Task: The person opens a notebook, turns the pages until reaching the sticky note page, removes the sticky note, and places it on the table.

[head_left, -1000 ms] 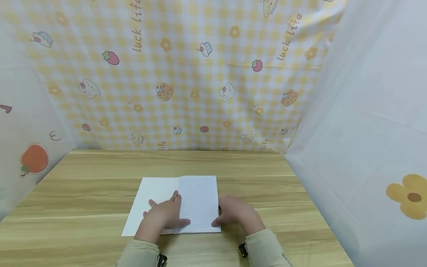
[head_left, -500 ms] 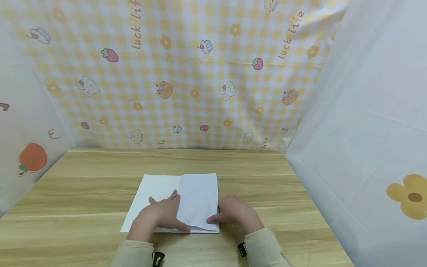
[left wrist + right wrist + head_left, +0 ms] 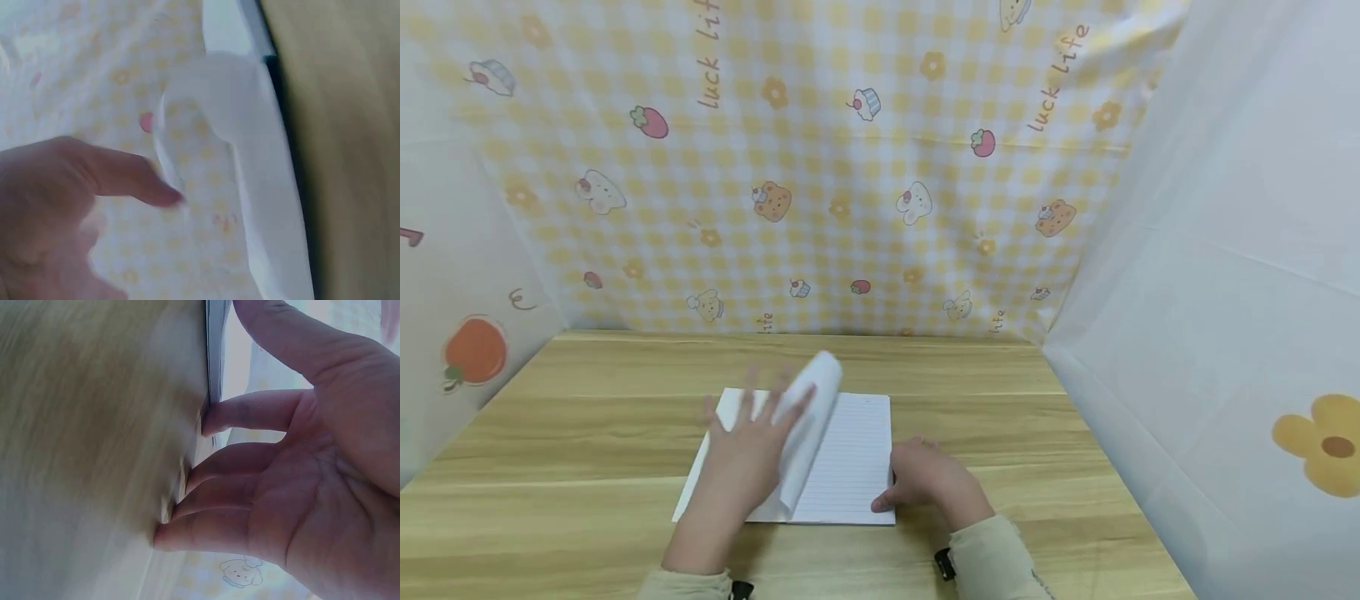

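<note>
A notebook point(image 3: 857, 454) lies spread on the wooden table, its ruled right-hand page facing up. One white page point(image 3: 811, 417) stands curled up from the middle, leaning left. My left hand point(image 3: 745, 454), fingers spread and blurred, is over the left side, by the raised page. In the left wrist view the thumb point(image 3: 137, 178) is apart from the curved sheet; whether the other fingers touch it is hard to tell. My right hand point(image 3: 936, 479) is at the lower right edge, thumb on the page. Its other fingertips point(image 3: 169, 534) rest on the table beside the notebook's edge.
The wooden table point(image 3: 1037, 467) extends around the notebook on all sides. A yellow checked cloth point(image 3: 842, 167) hangs behind it. White sheets close off the left side point(image 3: 482, 250) and the right side point(image 3: 1217, 292).
A page has lifted from the right side and swung left, curling up and baring a ruled page beneath. My left hand has moved up and left, spreading its fingers. The right hand stays at the edge.
</note>
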